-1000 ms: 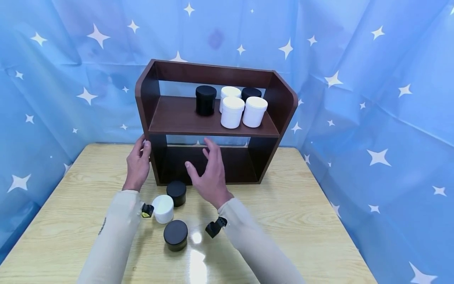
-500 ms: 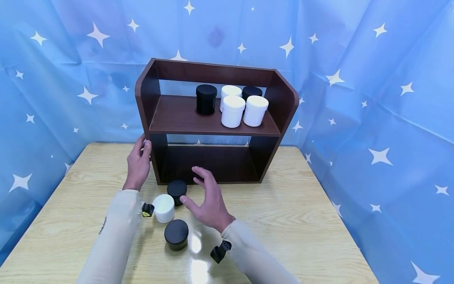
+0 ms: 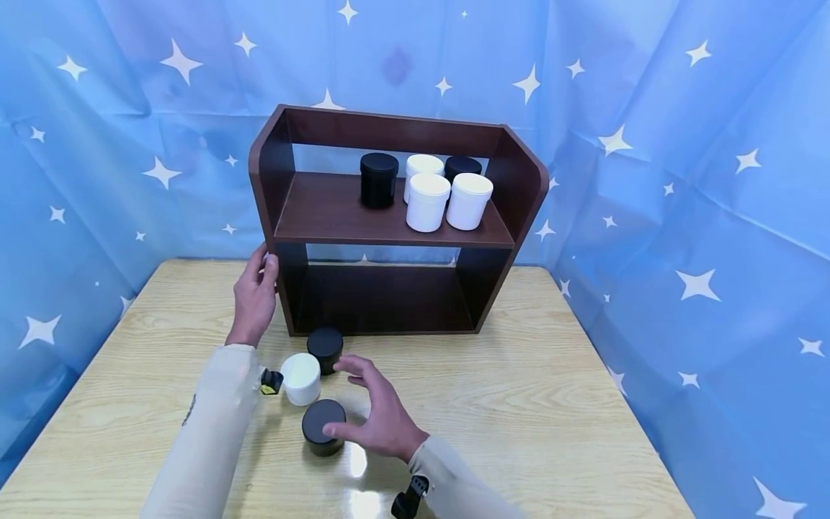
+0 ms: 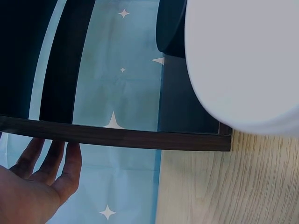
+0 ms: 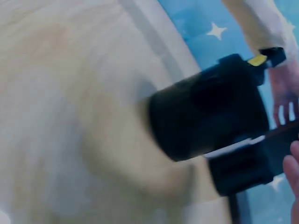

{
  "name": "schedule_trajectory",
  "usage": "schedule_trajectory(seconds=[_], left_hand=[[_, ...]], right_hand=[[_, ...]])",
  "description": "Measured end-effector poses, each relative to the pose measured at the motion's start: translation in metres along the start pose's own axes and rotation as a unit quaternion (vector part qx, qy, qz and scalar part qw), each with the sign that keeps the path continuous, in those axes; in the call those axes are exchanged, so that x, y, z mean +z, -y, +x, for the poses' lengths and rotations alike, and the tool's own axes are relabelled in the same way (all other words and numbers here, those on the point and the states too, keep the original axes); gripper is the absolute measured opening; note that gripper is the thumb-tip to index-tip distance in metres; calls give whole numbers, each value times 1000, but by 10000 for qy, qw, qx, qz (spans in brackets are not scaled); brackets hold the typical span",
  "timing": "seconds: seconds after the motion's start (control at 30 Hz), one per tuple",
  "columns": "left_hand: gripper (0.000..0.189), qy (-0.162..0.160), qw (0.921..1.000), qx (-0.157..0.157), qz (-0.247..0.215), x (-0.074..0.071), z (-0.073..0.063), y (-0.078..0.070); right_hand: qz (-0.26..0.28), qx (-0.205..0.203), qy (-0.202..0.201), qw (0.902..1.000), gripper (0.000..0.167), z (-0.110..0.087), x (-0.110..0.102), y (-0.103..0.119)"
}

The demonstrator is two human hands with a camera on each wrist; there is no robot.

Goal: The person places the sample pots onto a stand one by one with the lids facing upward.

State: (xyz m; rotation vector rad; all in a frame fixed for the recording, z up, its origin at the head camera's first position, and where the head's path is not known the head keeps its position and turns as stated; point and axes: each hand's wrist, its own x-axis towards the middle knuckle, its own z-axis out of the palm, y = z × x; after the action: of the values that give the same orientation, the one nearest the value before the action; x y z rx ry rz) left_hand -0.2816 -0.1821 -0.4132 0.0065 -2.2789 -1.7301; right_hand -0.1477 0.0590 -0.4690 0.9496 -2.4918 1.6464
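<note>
My left hand (image 3: 254, 299) rests against the outer left side of a dark brown two-tier shelf (image 3: 389, 295); in the left wrist view its fingertips touch the side panel (image 4: 140, 139). My right hand (image 3: 385, 414) reaches over the table with fingers spread, holding nothing. Its thumb overlaps the lid of the nearest low black jar (image 3: 322, 422) in the head view. Just behind stands a low white jar (image 3: 301, 378), and a second low black jar (image 3: 324, 349) is by the shelf's front edge. The right wrist view is blurred, with a black jar (image 5: 210, 112) large in it.
Taller jars stand on the upper shelf: a black jar (image 3: 379, 180) near the middle, and several white jars (image 3: 428, 203) with another black jar (image 3: 463, 166) toward the right. The wooden table (image 3: 532, 404) meets a blue starry curtain (image 3: 648, 216) at the back and right.
My right hand has drawn back from before the lower shelf and down toward the nearest low black jar. The left hand stays against the shelf, and the jars have not moved.
</note>
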Motion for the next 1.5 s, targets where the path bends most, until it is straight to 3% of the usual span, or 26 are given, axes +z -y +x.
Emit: schedule_trajectory(seconds=[0.43, 0.6, 0.73, 0.83, 0.97, 1.5], left_hand=[[59, 7, 10000, 30, -12, -1, 1, 1], [59, 31, 10000, 10, -17, -1, 1, 0], [59, 45, 10000, 22, -24, -1, 1, -1], [59, 41, 10000, 1, -10, 0, 1, 0], [59, 17, 10000, -25, 2, 0, 0, 0], [59, 11, 9999, -166, 9, 0, -1, -2]], right_hand=[[394, 586, 424, 9966, 99, -16, 18, -23], [-304, 167, 557, 9978, 98, -19, 22, -29], [-1119, -301, 455, 9922, 97, -20, 25, -31], [-1412, -498, 360, 9881, 95, -21, 27, -32], [-1509, -601, 291, 9863, 90, -20, 28, -31], [-1188, -278, 321, 9920, 79, -18, 31, -27]])
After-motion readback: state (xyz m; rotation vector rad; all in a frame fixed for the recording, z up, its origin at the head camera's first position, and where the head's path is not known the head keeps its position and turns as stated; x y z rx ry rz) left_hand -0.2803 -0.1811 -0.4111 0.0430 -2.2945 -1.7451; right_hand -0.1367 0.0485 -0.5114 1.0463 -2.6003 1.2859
